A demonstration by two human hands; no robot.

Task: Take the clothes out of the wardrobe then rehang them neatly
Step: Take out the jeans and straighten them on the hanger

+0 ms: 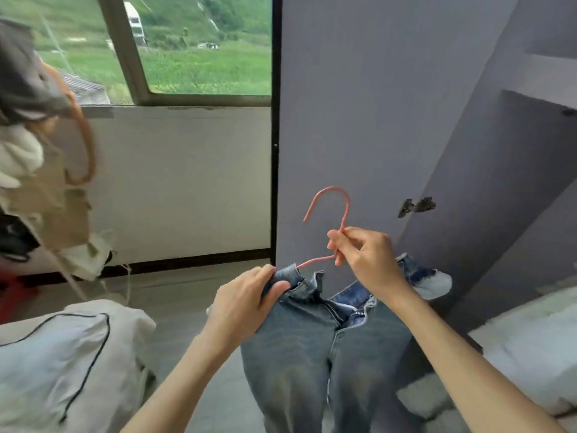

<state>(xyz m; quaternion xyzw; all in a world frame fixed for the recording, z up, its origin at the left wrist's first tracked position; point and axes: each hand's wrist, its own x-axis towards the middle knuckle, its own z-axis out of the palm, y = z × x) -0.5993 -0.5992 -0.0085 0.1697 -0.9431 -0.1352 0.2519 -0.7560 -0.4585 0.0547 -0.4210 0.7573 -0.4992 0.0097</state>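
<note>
The right hand [368, 260] has its fingers curled around the neck of a pink wire hanger [331, 214], gripping it just below the hook. The thumb and forefinger pinch the wire; the remaining fingers fold in beneath them. The hook stands upright above the fist, its open end facing left.

The left hand [246, 301] has its fingers curled over the left end of the waistband of a pair of blue jeans [312, 354], with the thumb pressed against the denim from the near side. The left arm of the hanger runs down from the right hand and disappears into the waistband beside the left fingertips.

The jeans hang from the hanger and both hands, in front of the person, waist uppermost. The fly is unzipped and the waistband gapes open at the centre. The right end of the waistband extends behind the right wrist. Both legs drop straight down toward the lower edge of the frame.

Behind the hands stands an open grey wardrobe door [359, 104], with a metal hinge [416, 206] at its right edge. The wardrobe interior [530, 135] lies to the right, showing a shelf.

At the left, a window [203, 45] looks out over green fields. Further left, a heap of clothing [37, 170] hangs at the frame edge, with an orange hanger hook [87, 145] among it. A white pillow with dark piping [62, 348] lies at lower left. A white fluffy surface [530, 332] occupies the lower right.
</note>
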